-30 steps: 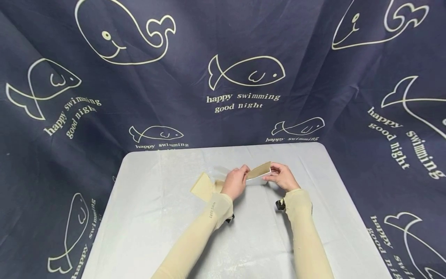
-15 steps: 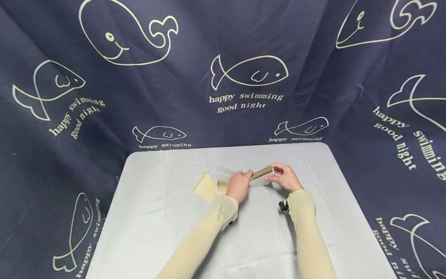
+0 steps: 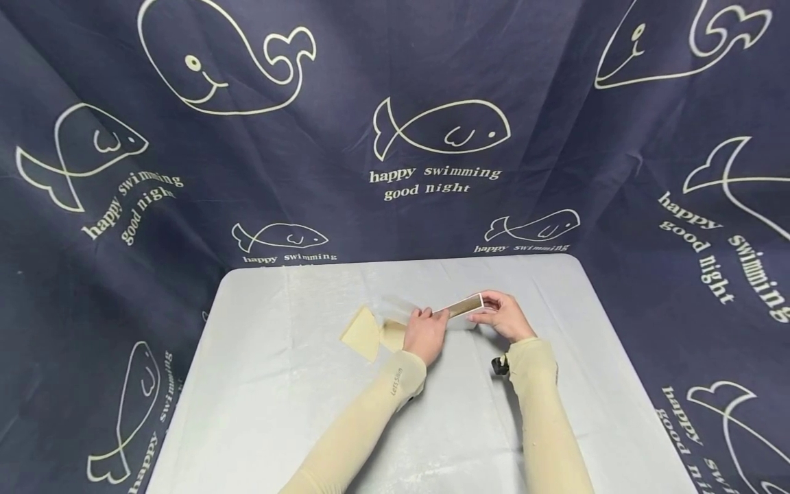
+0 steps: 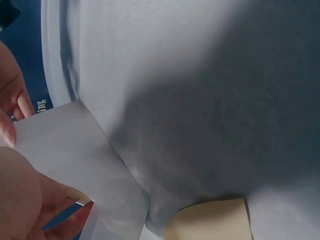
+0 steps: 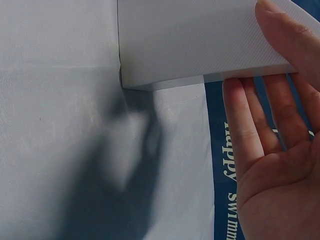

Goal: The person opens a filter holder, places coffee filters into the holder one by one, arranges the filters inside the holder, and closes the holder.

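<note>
A narrow white cardboard box [image 3: 464,307] stands on the table with its brown inside showing through the open top. My left hand [image 3: 426,335] holds its left end; in the left wrist view the fingers [image 4: 55,195] curl at the box's edge, beside a see-through round patch [image 4: 121,205]. At the right end, my right hand [image 3: 507,317] grips the box, thumb [image 5: 285,30] on the ribbed white face and fingers behind the end. The box's left end is hidden behind my left hand in the head view.
Left of the box lie a cream flat piece [image 3: 361,334] and a second tan piece [image 3: 393,334], partly covered by the left hand. A faint transparent sheet [image 3: 398,303] shows behind them. A dark blue curtain [image 3: 345,206] stands behind the pale table [image 3: 284,384].
The box's open top has narrowed into an even rectangular slot. My left hand has shifted slightly right and down along the box. The right hand still holds the right end.
</note>
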Demonstrator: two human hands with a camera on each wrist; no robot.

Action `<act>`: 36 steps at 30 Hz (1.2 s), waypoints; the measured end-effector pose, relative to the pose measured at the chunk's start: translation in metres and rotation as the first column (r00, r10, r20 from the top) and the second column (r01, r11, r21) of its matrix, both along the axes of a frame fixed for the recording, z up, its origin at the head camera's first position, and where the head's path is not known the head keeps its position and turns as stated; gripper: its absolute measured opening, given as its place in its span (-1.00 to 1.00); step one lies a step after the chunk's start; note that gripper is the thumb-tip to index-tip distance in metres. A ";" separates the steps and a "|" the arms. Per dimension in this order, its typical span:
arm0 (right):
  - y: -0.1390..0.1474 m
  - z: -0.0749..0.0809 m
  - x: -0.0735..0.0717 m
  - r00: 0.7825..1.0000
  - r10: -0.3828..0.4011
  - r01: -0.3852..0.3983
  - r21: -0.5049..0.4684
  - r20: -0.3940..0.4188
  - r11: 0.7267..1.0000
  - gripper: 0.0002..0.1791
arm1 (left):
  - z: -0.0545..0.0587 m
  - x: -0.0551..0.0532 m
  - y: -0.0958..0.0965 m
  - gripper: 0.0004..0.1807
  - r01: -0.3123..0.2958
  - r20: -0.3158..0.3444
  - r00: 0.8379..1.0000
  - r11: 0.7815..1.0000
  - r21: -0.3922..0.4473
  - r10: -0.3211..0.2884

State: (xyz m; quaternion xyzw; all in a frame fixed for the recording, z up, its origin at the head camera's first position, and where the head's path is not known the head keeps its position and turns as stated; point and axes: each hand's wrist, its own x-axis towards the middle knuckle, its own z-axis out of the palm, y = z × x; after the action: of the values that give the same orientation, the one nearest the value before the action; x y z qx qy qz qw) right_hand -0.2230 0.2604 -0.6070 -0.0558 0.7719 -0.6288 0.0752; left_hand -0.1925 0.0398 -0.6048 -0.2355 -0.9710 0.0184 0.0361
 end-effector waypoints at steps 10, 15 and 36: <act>-0.002 0.002 0.000 1.000 -0.014 0.014 0.028 0.011 1.000 -0.46 | -0.004 0.000 0.003 -0.73 0.008 0.010 1.000 0.999 -0.044 -0.008; -0.003 0.006 -0.001 1.000 -0.013 0.013 0.002 0.008 1.000 -0.43 | -0.006 -0.004 0.003 -0.69 0.012 0.005 1.000 0.998 -0.069 -0.011; -0.004 0.001 0.000 1.000 -0.002 0.002 -0.001 0.015 1.000 -0.44 | 0.030 0.016 -0.063 -0.56 0.359 -0.393 0.892 0.877 0.320 -0.222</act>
State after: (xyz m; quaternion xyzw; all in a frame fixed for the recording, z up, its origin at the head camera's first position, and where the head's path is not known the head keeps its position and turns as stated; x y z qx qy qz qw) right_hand -0.2227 0.2566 -0.6059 -0.0505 0.7711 -0.6296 0.0804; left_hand -0.1769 -0.0227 -0.5752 -0.3620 -0.8866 -0.1368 0.2533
